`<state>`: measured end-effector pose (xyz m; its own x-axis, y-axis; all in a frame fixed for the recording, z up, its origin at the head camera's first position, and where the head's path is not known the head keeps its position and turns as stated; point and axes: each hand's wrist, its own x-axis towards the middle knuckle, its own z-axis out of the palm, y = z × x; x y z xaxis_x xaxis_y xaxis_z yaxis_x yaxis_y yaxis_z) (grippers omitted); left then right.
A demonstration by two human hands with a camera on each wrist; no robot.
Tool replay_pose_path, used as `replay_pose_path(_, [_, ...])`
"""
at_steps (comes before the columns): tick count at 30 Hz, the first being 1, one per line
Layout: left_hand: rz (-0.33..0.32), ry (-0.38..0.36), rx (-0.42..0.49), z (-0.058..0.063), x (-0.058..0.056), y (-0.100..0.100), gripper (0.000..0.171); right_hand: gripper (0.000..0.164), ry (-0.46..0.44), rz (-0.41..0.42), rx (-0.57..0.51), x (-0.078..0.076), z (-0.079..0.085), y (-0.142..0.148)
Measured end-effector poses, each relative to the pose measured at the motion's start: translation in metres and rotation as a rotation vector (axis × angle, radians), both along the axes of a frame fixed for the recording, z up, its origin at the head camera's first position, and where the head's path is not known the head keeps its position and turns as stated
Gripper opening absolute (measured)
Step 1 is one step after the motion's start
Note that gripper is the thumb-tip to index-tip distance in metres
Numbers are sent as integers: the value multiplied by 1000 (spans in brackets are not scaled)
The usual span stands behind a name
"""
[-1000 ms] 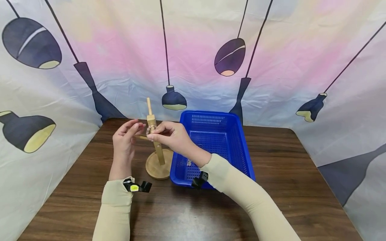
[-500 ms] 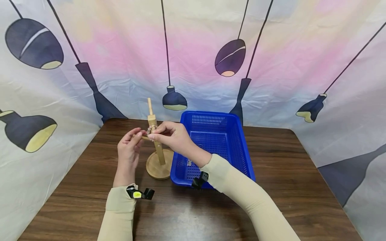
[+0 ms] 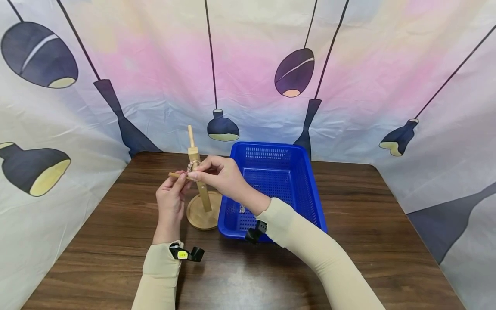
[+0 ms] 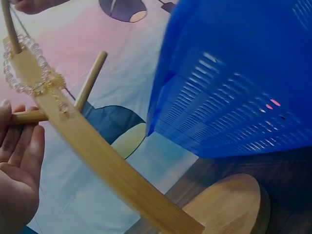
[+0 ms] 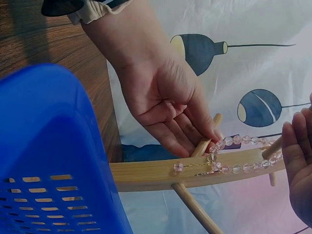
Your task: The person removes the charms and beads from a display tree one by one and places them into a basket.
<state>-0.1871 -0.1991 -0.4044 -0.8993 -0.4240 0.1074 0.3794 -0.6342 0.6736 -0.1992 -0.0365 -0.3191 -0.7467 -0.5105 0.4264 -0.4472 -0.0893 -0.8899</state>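
A wooden peg stand (image 3: 204, 194) with a round base stands beside the basket. A pink, clear-beaded bracelet (image 4: 41, 61) with gold parts and a small charm (image 5: 178, 167) hangs round one upper peg and lies against the post. My left hand (image 3: 170, 202) pinches another peg (image 4: 29, 117) on the stand's left side between thumb and fingers. Near the post's top, my right hand (image 3: 221, 173) has thumb and forefinger pinched at the end of the peg (image 5: 271, 149) that carries the bracelet. Its fingertips cover that peg's end and part of the beads.
Right of the stand sits a blue perforated basket (image 3: 318, 202), partly under my right forearm. Inside it lies a small clear beaded item (image 3: 242, 209). The brown wooden table (image 3: 356, 241) ends at a lamp-printed cloth (image 3: 255, 86).
My left hand has moved right and slightly down, from beside the left peg to pinching it. The right hand stays in its place by the bracelet.
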Motion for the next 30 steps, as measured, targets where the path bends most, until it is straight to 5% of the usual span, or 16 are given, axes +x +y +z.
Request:
replay_pose_path(11, [140,66,-158,-3,-1,6,20,11,2,-35,74,1,6,7])
replay_pose_path(23, [143,21,-252,-5,0,2,20,13,6,-37,156,0,9,11])
replay_pose_path(30, [157,15,-268,-3,-2,2,17,20,-161,1,105,-7,20,17])
